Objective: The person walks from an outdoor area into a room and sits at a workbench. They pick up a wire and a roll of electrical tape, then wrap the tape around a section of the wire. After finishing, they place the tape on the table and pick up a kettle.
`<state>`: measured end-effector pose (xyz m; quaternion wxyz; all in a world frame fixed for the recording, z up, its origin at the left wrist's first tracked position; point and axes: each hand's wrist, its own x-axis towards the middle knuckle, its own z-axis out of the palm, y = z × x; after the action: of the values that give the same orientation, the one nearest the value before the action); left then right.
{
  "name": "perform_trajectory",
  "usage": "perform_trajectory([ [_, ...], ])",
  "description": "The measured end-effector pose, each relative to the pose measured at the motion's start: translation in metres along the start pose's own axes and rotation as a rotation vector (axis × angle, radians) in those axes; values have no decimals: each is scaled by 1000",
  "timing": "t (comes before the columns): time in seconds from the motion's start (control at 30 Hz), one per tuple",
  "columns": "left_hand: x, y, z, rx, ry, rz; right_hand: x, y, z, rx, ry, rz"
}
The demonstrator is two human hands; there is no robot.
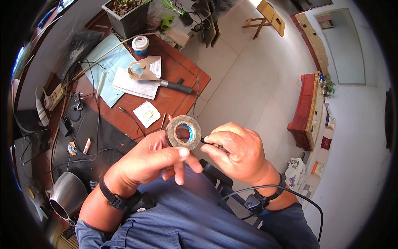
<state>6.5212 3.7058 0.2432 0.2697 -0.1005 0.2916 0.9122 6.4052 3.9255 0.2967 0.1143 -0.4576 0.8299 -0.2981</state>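
Observation:
My left hand (pixel 155 159) holds up a roll of electrical tape (pixel 169 137), dark grey with a blue lining inside its core. The thumb presses on the roll's lower rim, and the other fingers sit behind and below it. Close by on the right, my right hand (pixel 238 151) pinches a thin black strip (pixel 204 141) between thumb and forefinger, right at the roll's edge. Whether this strip is the tape's loose end I cannot tell. Both hands are above my lap, beside the table corner.
On the brown table (pixel 166 99) lie a cleaver (pixel 176 86), a torn paper packet (pixel 149 68), a white paper square (pixel 147 114) and several cables. Behind them stand a lidded cup (pixel 140 45) and a plant pot (pixel 126 20). A metal pot (pixel 68 194) is at lower left.

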Motion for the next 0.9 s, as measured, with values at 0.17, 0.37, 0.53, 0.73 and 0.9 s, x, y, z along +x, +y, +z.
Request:
perform_trajectory([
  [0.17,1,7,12,226,111,12,-2,0,-1,10,-11,19],
  [0.37,11,-7,12,567,239,204,3,4,2,78,30,-90],
  [0.53,20,-13,8,683,317,206,3,-4,-6,173,-59,121],
  [0.73,24,-15,14,796,384,282,4,-6,-10,101,-118,144],
  [0.9,22,-29,1,900,298,271,-4,1,0,255,-16,185],
])
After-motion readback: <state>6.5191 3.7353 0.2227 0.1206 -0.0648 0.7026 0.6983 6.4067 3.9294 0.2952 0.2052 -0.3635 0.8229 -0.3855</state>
